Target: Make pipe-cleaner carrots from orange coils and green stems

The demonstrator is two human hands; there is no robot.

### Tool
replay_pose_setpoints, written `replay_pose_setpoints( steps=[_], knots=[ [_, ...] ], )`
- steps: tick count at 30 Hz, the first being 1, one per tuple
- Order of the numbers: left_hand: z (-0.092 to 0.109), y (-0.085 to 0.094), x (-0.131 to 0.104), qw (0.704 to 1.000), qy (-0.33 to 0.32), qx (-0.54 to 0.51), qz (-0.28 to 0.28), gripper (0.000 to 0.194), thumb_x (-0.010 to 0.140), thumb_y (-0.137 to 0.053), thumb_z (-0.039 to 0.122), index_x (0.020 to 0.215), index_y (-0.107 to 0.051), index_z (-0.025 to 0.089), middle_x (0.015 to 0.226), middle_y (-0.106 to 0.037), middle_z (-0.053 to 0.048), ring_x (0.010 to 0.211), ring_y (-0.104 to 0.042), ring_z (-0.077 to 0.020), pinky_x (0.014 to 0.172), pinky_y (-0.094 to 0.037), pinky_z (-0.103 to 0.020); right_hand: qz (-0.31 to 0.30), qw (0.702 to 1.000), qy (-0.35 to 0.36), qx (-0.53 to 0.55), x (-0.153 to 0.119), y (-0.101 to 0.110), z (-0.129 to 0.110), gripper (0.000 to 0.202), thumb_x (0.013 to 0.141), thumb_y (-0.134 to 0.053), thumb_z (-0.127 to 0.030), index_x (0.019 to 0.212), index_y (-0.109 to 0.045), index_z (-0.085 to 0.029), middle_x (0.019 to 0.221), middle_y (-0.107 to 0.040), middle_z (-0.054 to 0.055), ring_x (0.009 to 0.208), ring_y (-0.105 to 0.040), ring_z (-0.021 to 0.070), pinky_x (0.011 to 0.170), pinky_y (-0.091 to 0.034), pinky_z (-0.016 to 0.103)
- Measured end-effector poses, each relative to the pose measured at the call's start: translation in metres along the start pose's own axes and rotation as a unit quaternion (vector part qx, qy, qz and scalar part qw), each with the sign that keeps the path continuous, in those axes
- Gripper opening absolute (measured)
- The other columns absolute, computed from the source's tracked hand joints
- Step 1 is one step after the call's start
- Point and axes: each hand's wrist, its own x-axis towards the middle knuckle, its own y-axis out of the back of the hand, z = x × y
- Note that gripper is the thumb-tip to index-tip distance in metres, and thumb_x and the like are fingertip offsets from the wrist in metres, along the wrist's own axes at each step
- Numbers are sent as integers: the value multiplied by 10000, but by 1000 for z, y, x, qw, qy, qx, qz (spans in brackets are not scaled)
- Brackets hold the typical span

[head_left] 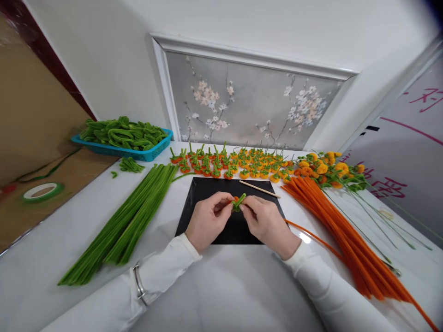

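Above a black mat (pixel 228 233), both hands meet on a small pipe-cleaner persimmon (pixel 236 204), orange below with green leaves and a stem sticking up. Its left side is pinched between the thumb and fingers of my left hand (pixel 212 220). The fingertips of my right hand (pixel 268 223) close on the green stem at its right. Fingers hide part of the piece. Just beyond the hands, a thin wooden stick (pixel 259 189) lies across the mat's far right corner.
Rows of orange and yellow pieces (pixel 214 163) stand behind the mat. Green pipe cleaners (pixel 128 221) lie left, orange ones (pixel 342 235) right. A blue basket (pixel 138 154) of green pieces stands back left. Yellow-orange flowers (pixel 328 168) lie back right. Green tape (pixel 43 192) sits far left.
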Motion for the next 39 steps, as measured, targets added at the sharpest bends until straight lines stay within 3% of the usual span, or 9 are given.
replay_pose_setpoints(
  steps=[4,7,11,16,22,27,31,34,39],
  knots=[
    [-3,-1,1,1000,1,-5,-6,113,831,-540,214,901,-613,163,842,-671,-36,780,-653,-166,748,-540,-283,-8,989,48,-138,-1,1,-4,177,874,-429,-118,772,-563,-174,703,-577,31,616,-545,144,548,-340,250],
    [-2,0,1,1000,4,-18,-6,106,822,-552,214,886,-617,161,828,-671,-33,774,-654,-168,745,-545,-287,-4,989,48,-140,-1,2,-5,185,876,-425,-111,787,-574,-174,725,-603,43,638,-572,155,548,-349,249],
    [0,1,1,997,20,-67,15,180,812,-569,226,970,-619,157,846,-676,-35,795,-665,-174,766,-560,-305,18,997,-44,63,-1,2,-2,160,928,-418,-222,868,-560,-179,719,-628,27,606,-606,129,572,-424,219],
    [1,0,1,994,43,-90,31,302,806,-581,238,1090,-627,145,966,-702,-65,879,-674,-195,837,-554,-333,-62,962,-127,236,-2,0,-4,229,931,-420,-327,797,-542,-188,618,-612,-10,500,-602,102,488,-434,184],
    [2,-1,3,994,58,-87,12,234,794,-596,244,974,-679,119,943,-723,-68,815,-693,-193,802,-572,-306,-20,998,-47,38,-2,2,-9,167,874,-432,-153,747,-538,-173,628,-595,11,539,-560,120,511,-358,217],
    [1,1,6,995,50,-88,-24,235,818,-572,255,988,-691,145,930,-716,-41,810,-682,-174,787,-575,-285,-30,992,25,-122,-2,4,-8,176,882,-426,-149,771,-562,-168,703,-621,46,618,-583,158,534,-342,247],
    [-2,6,8,992,74,-101,-34,244,812,-583,275,996,-688,153,891,-709,-33,768,-679,-169,770,-582,-311,-41,998,-26,35,-2,5,0,151,917,-445,-205,833,-568,-179,678,-627,10,588,-595,122,550,-402,211],
    [-2,8,8,987,98,-113,-50,262,805,-591,289,999,-684,138,921,-702,-58,805,-681,-195,763,-588,-346,-20,980,-76,181,-2,8,8,97,904,-491,-247,956,-550,-189,718,-615,-15,516,-574,86,523,-448,189],
    [3,8,5,983,107,-111,-95,262,787,-606,289,985,-683,136,915,-667,-72,785,-686,-204,699,-595,-335,23,986,11,162,-2,13,11,357,897,-471,-185,1248,-485,-249,1107,-578,73,739,-620,127,723,-533,281]
  ],
)
